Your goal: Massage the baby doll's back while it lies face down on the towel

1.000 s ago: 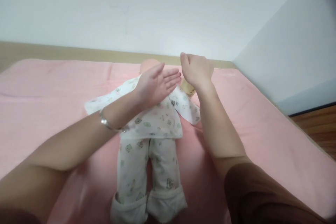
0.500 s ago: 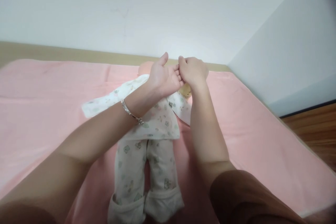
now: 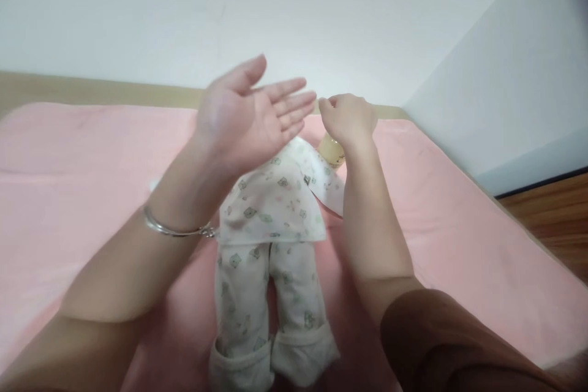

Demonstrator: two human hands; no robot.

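The shirt [image 3: 271, 211] is green-printed white, the sheet [image 3: 459, 226] pink.

A: What did the person wear?
B: The left hand [image 3: 243, 125] and right hand [image 3: 351, 119] were bare, but 1 slim silver bracelet [image 3: 172, 230] circled the left wrist.
A: Did it carry any detail?
B: A small silvery piece [image 3: 208, 231] sat on the band, too blurred to make out.
A: And clothing?
B: A dark brown sleeve [image 3: 441, 337], softly creased, ended near the right elbow.

top [image 3: 275, 214]: wht, grn print, sleeve [image 3: 324, 180] out
trousers [image 3: 243, 294]: wht, below top, cuffs [image 3: 303, 348] rolled
yellowish item [image 3: 331, 150]: nr sleeve, pt. hidden
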